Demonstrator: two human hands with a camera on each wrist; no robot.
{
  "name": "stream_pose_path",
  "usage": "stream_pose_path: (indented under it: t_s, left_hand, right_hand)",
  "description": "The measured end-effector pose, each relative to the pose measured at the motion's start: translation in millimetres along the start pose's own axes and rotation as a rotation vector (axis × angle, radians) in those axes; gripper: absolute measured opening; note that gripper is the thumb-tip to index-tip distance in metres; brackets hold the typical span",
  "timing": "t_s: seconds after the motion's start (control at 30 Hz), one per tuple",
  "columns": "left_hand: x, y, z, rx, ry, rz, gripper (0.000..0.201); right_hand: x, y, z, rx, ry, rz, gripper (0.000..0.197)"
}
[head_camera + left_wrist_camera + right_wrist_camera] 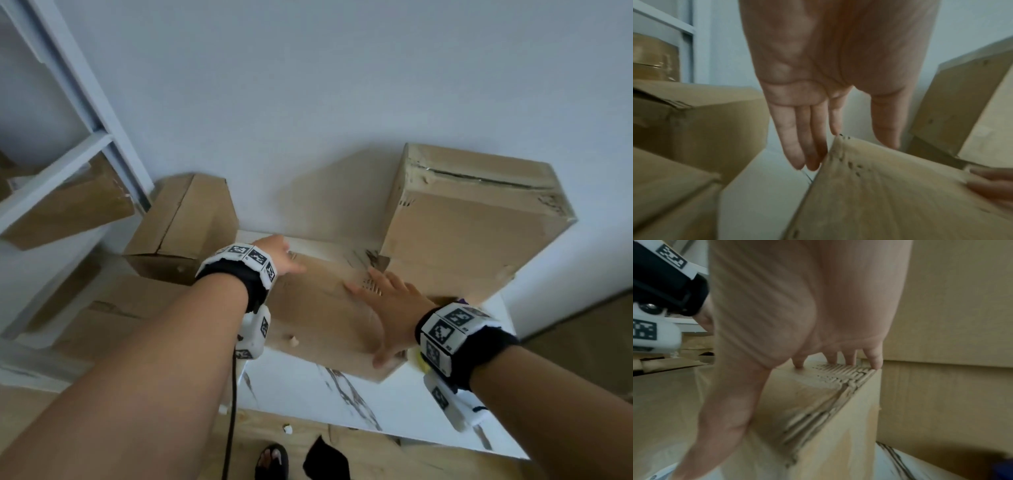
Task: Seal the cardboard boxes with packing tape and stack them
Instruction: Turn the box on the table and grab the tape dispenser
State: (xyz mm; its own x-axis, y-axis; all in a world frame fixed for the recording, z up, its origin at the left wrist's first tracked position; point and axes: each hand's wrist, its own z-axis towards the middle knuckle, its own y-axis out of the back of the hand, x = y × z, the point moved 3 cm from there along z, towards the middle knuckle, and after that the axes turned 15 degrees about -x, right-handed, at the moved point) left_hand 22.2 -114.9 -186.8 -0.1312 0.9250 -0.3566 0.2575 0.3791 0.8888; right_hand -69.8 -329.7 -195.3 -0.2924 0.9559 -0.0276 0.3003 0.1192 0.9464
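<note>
Head view: box (325,315) lies on marble table (308,394), beside stacked boxes (469,219) | our left hand (279,257) flat-fingered at far corner, right hand (387,308) spread flat on top, neither gripping | we judge: steadying box for taping.

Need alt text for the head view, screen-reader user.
Two bare hands, left hand and right hand, lie open on a cardboard box on a white marble-patterned table against a wall. A larger cardboard box sits to the right, more boxes and a white shelf unit to the left.
</note>
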Motion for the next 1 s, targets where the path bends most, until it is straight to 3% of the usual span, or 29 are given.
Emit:
stream_pose_path:
  t_s: [0.07, 0.17, 0.3, 0.4, 0.63, 0.87, 1.0]
  left_hand:
    - [-11.5, -13.3, -3.7, 0.048, -0.055, 0.047, 0.077]
    - [-18.2, -26.4, 3.0, -0.003, -0.088, 0.088, 0.096]
    - [-21.8, -20.0, 6.5, -0.084, -0.029, 0.166, 0.073]
    - [-28.3, -19.4, 4.5, -0.05, -0.008, 0.219, 0.064]
    - [-43.7, -25.6, 8.8, -0.006, -0.127, 0.172, 0.046]
    - [-60.9, -27.6, 16.2, -0.076, -0.135, 0.016, 0.046]
    - [-62.5, -49.4, 22.6, -0.078, -0.108, -0.017, 0.08]
  right_hand:
    - [-11.5, -2.1, -6.9, 0.015, -0.037, 0.044, 0.137]
    - [-23.8, -2.8, -13.9, 0.01, -0.093, 0.087, 0.135]
    - [-19.9, -0.8, -15.4, -0.053, -0.146, 0.058, 0.129]
    - [-17.3, -2.7, -8.9, -0.074, -0.256, 0.099, 0.116]
    - [-36.6, -8.2, 0.1, -0.073, -0.333, 0.167, 0.073]
    - [-81.5, -19.6, 1.2, -0.168, -0.576, 0.204, 0.046]
    - [-108.8, -46.0, -8.9, -0.104, -0.674, 0.19, 0.024]
